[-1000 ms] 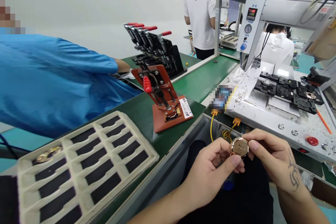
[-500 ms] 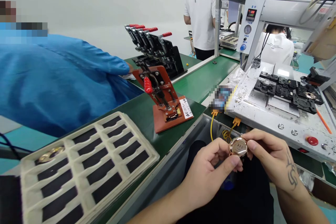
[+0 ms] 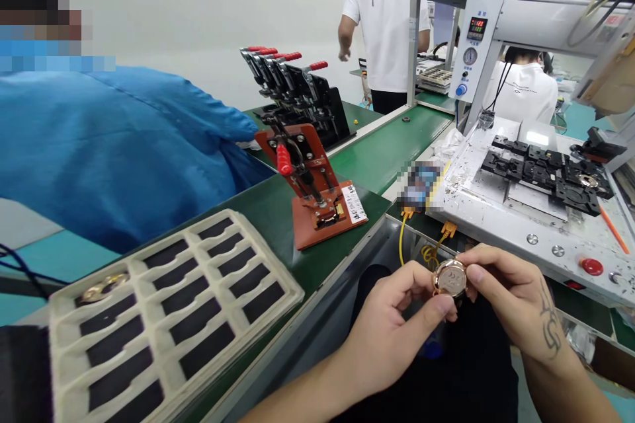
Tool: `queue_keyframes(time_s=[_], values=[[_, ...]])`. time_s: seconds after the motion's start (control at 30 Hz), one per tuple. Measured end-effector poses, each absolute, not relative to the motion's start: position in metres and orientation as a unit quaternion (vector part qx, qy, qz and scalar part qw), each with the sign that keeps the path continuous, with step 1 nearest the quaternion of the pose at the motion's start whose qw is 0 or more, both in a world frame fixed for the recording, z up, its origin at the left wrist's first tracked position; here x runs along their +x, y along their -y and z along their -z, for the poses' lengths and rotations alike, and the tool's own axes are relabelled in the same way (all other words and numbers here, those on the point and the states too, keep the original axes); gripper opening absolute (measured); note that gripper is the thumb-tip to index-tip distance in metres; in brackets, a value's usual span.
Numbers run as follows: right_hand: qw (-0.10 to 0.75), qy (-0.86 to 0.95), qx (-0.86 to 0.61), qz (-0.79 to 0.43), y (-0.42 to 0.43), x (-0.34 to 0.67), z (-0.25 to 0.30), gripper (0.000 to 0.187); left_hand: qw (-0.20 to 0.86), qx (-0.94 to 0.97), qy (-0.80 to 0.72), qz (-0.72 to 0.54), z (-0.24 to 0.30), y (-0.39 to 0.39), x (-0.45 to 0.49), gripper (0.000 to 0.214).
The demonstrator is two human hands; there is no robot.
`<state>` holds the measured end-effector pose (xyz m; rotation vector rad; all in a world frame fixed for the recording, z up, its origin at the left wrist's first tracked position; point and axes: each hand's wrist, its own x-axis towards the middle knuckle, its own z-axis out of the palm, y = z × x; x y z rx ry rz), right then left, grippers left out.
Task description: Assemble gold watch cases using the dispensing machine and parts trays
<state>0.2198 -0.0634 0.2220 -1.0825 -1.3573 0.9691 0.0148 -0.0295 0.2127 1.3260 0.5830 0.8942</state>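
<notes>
A small round rose-gold watch case [image 3: 450, 277] is held over my lap, in front of the bench edge. My left hand [image 3: 391, 334] pinches it from below and the left with thumb and fingers. My right hand [image 3: 510, 297], with a tattoo on its back, grips its right rim with thumb and forefinger. Both hands are closed on the case. A cream tray [image 3: 163, 304] with dark slots lies at the lower left; one gold part [image 3: 102, 286] sits in a far-left slot.
An orange toggle-clamp jig [image 3: 317, 192] with a red handle stands on the green conveyor belt [image 3: 391, 152]. Black clamp jigs [image 3: 297, 96] stand behind it. A white machine bed [image 3: 501, 211] carries black fixtures [image 3: 546, 172] and a red button [image 3: 592, 266]. A person in blue [image 3: 109, 145] sits left; others in white stand behind.
The view has shifted slightly, so the tray and jig sit a little further right. The person in white at the back has swung an arm out. My hands still hold the case.
</notes>
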Motion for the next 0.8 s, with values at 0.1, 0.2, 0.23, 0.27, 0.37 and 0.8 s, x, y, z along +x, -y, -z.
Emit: queue_keyframes(time_s=[0.1,0.2,0.23,0.27,0.37,0.8], values=[[0.550,0.566,-0.453,-0.414,0.0613,0.2181,-0.2211,0.011,0.652,0.591,-0.259,-0.398,-0.2146,0.0300,0.0130,0.023],[0.550,0.554,-0.458,-0.425,0.0599,0.2166,-0.2198,0.010,0.651,0.593,-0.263,-0.393,-0.2165,0.0297,0.0106,0.024],[0.548,0.551,-0.462,-0.428,0.0597,0.2162,-0.2193,0.010,0.655,0.592,-0.263,-0.389,-0.2167,0.0294,0.0096,0.024],[0.547,0.548,-0.464,-0.430,0.0596,0.2159,-0.2188,0.010,0.661,0.588,-0.263,-0.384,-0.2166,0.0291,0.0086,0.025],[0.546,0.539,-0.466,-0.439,0.0592,0.2145,-0.2175,0.010,0.683,0.573,-0.261,-0.370,-0.2157,0.0278,0.0060,0.027],[0.551,0.539,-0.463,-0.438,0.0648,0.2132,-0.2181,0.011,0.709,0.548,-0.272,-0.351,-0.2163,0.0251,0.0057,0.032]])
